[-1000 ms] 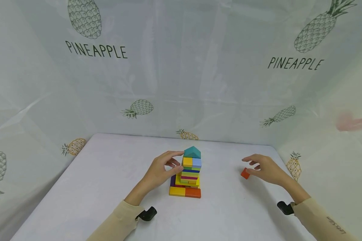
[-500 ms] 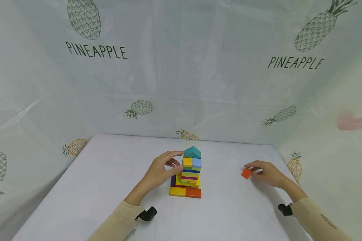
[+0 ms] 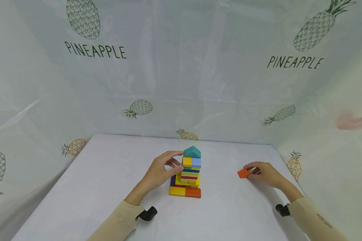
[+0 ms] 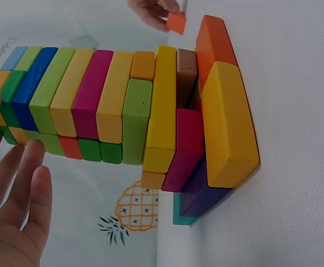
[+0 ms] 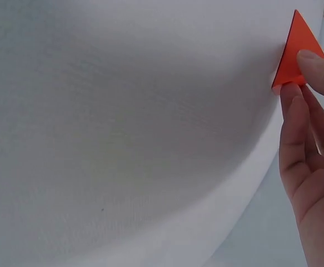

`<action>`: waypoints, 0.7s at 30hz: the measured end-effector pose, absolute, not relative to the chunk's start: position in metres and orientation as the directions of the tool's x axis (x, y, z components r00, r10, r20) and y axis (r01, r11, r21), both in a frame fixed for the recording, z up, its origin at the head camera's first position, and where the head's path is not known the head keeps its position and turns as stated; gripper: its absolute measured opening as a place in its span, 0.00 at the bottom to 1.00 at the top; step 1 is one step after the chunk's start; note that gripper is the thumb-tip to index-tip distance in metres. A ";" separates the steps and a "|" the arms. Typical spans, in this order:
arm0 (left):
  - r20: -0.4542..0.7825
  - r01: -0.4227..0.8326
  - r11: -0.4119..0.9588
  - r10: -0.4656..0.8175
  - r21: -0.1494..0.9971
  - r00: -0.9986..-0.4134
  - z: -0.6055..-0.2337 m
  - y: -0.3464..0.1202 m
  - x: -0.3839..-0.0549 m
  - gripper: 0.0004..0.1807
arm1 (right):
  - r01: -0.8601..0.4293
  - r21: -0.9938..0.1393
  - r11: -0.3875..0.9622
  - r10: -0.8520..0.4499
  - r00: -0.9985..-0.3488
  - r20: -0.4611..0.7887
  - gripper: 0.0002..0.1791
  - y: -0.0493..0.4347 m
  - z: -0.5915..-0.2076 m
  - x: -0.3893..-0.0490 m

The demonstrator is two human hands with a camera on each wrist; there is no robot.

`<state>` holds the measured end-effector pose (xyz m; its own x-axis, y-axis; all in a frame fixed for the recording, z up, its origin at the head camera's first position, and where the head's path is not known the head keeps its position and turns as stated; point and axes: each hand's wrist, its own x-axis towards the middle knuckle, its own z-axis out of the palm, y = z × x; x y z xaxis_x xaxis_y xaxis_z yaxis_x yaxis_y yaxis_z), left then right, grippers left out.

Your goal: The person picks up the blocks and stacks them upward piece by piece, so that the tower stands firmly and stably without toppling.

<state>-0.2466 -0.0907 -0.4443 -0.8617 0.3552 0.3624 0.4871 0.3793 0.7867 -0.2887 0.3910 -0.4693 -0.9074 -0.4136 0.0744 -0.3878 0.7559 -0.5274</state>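
Note:
A tower of coloured building blocks (image 3: pixel 190 179) stands on the table, topped by a teal triangular block (image 3: pixel 192 152). At its upper left side is my left hand (image 3: pixel 161 170), the index fingertip right at the teal block and the thumb at the yellow block (image 3: pixel 187 162) below. In the left wrist view the loosely bent fingers (image 4: pixel 25 172) lie along the tower's side. Off to the right my right hand (image 3: pixel 266 173) pinches an orange triangular block (image 3: pixel 243 173) between thumb and fingers. The right wrist view shows its pointed shape (image 5: pixel 295 53) close over the white surface.
The white table (image 3: pixel 123 150) reaches back to a pale curtain (image 3: pixel 181 83) printed with pineapples. Wide flat blocks form the tower's base, among them a yellow block (image 3: pixel 177 191) and an orange block (image 3: pixel 193 192) in front.
My right hand has taken the orange block between thumb and fingers, turned it and shifted it slightly left. The left hand and the tower have stayed in place.

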 end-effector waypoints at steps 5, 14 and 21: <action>0.370 0.496 0.380 0.357 0.781 -0.857 -0.446 -0.091 -0.248 0.29 | -0.391 -0.506 0.769 -0.413 -0.908 0.075 0.20 0.387 -0.470 -0.287; 0.360 0.485 0.371 0.358 0.792 -0.862 -0.443 -0.090 -0.247 0.31 | -0.563 -0.445 0.696 -0.492 -0.826 0.276 0.18 0.341 -0.436 -0.273; 0.363 0.486 0.371 0.354 0.791 -0.862 -0.442 -0.089 -0.248 0.31 | -0.667 -0.401 0.628 -0.525 -0.743 0.415 0.20 0.277 -0.381 -0.251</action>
<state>-0.2480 -0.0893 -0.4423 -0.8619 0.3544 0.3628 0.4858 0.3714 0.7912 -0.2511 0.2769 -0.3806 -0.7434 -0.5249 0.4146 -0.6670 0.6278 -0.4012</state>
